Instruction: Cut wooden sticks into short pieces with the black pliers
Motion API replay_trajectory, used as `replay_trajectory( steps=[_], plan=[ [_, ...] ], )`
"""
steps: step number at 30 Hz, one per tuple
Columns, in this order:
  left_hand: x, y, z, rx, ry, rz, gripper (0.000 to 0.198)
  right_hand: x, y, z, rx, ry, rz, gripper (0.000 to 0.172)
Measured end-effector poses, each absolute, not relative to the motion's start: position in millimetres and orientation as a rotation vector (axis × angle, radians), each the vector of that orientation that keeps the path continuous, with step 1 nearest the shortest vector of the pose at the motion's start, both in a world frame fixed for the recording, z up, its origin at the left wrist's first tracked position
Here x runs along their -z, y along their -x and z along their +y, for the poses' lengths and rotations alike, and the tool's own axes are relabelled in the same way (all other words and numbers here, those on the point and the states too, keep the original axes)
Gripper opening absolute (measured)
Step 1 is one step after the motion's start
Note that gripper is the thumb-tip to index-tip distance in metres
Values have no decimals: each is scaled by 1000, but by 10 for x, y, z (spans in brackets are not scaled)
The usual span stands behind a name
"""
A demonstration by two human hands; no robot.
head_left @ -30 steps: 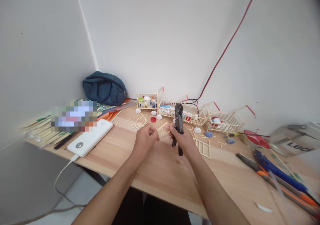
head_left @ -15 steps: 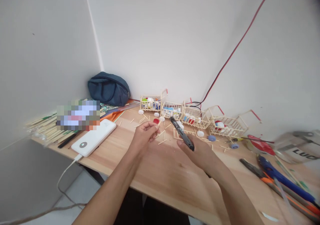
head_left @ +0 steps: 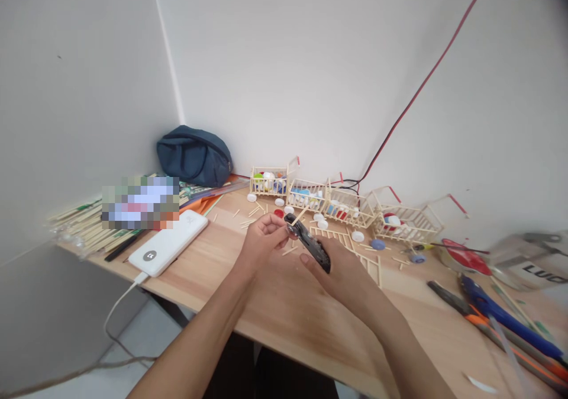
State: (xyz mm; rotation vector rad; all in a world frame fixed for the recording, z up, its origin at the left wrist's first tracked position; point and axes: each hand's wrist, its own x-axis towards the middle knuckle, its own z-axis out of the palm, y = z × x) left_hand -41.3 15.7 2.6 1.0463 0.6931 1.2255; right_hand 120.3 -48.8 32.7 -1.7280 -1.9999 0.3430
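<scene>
My right hand (head_left: 344,272) grips black pliers (head_left: 308,243), tilted with the jaws up and to the left. My left hand (head_left: 261,242) pinches a thin wooden stick (head_left: 300,215) whose end lies in the plier jaws. Both hands hover over the wooden table (head_left: 293,304) near its front. Loose stick pieces (head_left: 248,221) and a flat stick ladder frame (head_left: 355,248) lie just beyond the hands.
Several small stick carts (head_left: 337,200) holding bottle caps line the wall. A white power bank (head_left: 171,242), a stick bundle (head_left: 80,224) and a blue bag (head_left: 194,155) sit left. Hand tools (head_left: 497,313) and red scissors (head_left: 461,256) lie right. A red cable (head_left: 417,85) runs up the wall.
The pliers swung from upright to a left-leaning tilt and moved toward my left hand. My left hand lifted a stick off the table and brought it to the jaws.
</scene>
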Motion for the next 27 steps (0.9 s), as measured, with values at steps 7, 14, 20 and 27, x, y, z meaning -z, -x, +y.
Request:
replay_trajectory(
  steps=[7,14,20,27],
  plan=[
    [-11,395,139,-1259,-1090,698,24,-281,-1185,-535,-201,1706,-1978,32],
    [-71,377,82,-1285,-1104,784,16,-250,-1142,-570,-148,1740,-1962,35],
    [-109,378,56,-1288,-1128,812,17,-269,-1124,-590,-195,1749,-1949,25],
    [-126,376,61,-1287,-1175,842,16,-238,-1126,-577,-202,1788,-1933,25]
  ],
)
